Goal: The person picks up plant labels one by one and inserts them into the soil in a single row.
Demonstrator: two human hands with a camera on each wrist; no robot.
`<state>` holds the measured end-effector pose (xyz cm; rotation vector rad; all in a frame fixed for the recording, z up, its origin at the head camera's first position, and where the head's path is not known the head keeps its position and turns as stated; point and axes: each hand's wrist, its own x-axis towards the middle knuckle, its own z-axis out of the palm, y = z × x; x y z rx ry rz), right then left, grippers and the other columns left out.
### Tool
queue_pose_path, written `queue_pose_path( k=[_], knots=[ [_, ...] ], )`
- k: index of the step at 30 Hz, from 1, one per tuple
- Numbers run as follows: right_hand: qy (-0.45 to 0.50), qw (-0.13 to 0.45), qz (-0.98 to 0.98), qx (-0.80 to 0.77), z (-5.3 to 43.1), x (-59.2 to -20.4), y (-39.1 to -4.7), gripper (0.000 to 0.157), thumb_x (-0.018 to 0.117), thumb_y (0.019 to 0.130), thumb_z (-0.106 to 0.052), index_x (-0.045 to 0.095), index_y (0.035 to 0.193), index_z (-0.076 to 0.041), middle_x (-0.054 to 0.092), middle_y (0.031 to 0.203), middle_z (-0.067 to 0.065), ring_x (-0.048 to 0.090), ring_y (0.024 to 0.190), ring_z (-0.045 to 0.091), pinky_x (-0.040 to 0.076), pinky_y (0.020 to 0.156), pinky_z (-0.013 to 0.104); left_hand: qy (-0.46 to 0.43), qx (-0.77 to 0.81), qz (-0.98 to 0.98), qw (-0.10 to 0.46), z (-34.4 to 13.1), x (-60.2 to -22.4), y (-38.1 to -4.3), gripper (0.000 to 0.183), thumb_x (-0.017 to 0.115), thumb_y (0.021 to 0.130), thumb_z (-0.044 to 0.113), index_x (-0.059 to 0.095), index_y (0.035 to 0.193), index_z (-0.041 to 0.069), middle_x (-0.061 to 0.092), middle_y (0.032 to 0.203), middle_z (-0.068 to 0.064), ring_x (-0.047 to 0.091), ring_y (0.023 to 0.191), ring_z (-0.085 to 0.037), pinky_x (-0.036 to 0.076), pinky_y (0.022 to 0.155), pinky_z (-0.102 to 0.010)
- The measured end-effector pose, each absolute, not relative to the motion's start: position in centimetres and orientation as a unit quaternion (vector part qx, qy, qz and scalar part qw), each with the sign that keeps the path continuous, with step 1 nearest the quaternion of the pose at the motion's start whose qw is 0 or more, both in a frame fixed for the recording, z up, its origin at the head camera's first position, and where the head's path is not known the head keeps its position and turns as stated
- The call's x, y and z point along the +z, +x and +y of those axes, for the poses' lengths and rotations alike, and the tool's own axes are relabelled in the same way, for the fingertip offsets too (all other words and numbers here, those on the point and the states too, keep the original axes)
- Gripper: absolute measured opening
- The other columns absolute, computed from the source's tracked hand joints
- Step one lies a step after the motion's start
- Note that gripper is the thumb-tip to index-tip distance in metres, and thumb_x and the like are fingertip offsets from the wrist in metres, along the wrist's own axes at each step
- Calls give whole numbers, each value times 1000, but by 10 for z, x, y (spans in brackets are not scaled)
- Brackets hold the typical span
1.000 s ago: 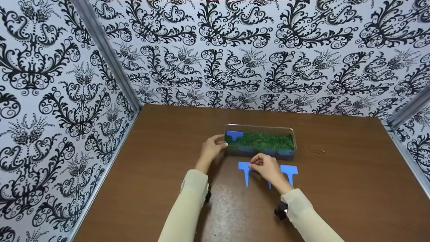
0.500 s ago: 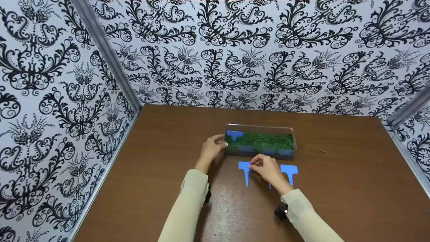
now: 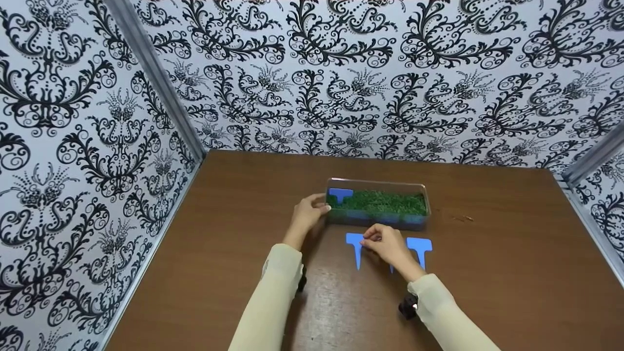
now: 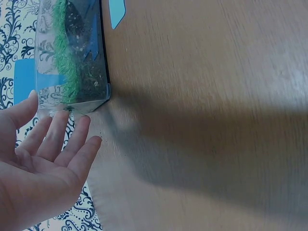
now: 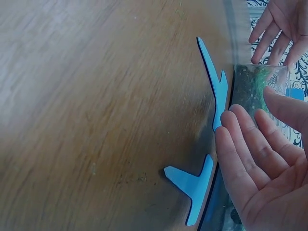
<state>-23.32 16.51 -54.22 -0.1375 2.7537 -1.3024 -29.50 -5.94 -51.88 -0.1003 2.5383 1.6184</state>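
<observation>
A clear plastic box point(image 3: 336, 222) holds green grass over dark soil. One blue T-shaped plant label point(image 3: 341, 195) stands at its left end. My left hand point(image 3: 308, 212) touches that end, fingers loosely extended in the left wrist view. More blue labels lie in front of the box: a left label point(image 3: 354, 239), a right label point(image 3: 420, 246) and, between them, one mostly hidden under my right hand point(image 3: 387, 243). My right fingertips are right at the left label's right end. In the right wrist view those fingers point(image 5: 240, 166) are nearly straight and the thumb stands apart.
The brown table point(image 3: 243, 204) meets a patterned wall point(image 3: 302, 97) behind the box. Small thin brownish bits point(image 3: 468, 219) lie to the right of the box. A small black device point(image 3: 408, 306) sits under my right cuff.
Both hands keep almost the same position over the last second. The box and the labels stay in place; only the head view shifts very slightly.
</observation>
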Motion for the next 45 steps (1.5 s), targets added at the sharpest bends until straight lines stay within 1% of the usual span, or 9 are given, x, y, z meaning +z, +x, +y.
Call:
queue_pose_path(
  k=[5, 12, 19, 25, 31, 45],
  knots=[
    [-41, 49, 902, -426, 165, -542, -233, 8, 74, 89, -14, 71, 94, -8, 74, 88, 5, 67, 73, 13, 53, 64, 29, -33, 539, 839, 67, -60, -518, -295, 43, 66, 96, 16, 60, 138, 10, 71, 125, -12, 65, 121, -28, 53, 101, -41],
    [-26, 64, 899, -433, 164, -542, -234, 10, 75, 89, -13, 71, 96, -6, 74, 86, 6, 68, 68, 14, 54, 60, 29, -41, 515, 853, 76, -60, -517, -295, 43, 67, 96, 20, 61, 138, 15, 72, 124, -11, 65, 120, -29, 51, 102, -43],
    [-26, 65, 900, -431, 163, -542, -233, 8, 75, 88, -13, 71, 93, -8, 75, 86, 6, 70, 70, 19, 54, 60, 29, -40, 516, 852, 75, -60, -517, -295, 42, 67, 96, 19, 61, 137, 14, 72, 123, -11, 65, 120, -29, 51, 103, -44],
    [-25, 72, 898, -434, 163, -541, -231, 7, 74, 89, -13, 71, 93, -8, 74, 85, 6, 69, 69, 19, 55, 60, 30, -37, 523, 849, 70, -59, -517, -296, 42, 68, 95, 17, 62, 136, 12, 72, 122, -13, 67, 118, -29, 52, 101, -43],
    [-30, 73, 897, -434, 163, -541, -229, 7, 74, 89, -12, 70, 93, -7, 73, 84, 6, 69, 68, 21, 55, 60, 30, -39, 526, 847, 71, -59, -517, -296, 42, 68, 95, 16, 62, 136, 12, 73, 122, -11, 66, 119, -28, 52, 101, -42],
    [-20, 90, 906, -414, 163, -542, -230, 9, 76, 88, -16, 71, 88, -9, 73, 78, 2, 67, 63, 15, 52, 55, 27, -37, 514, 854, 73, -60, -517, -294, 45, 68, 95, 20, 60, 138, 14, 71, 125, -10, 64, 122, -28, 48, 107, -44]
  ],
)
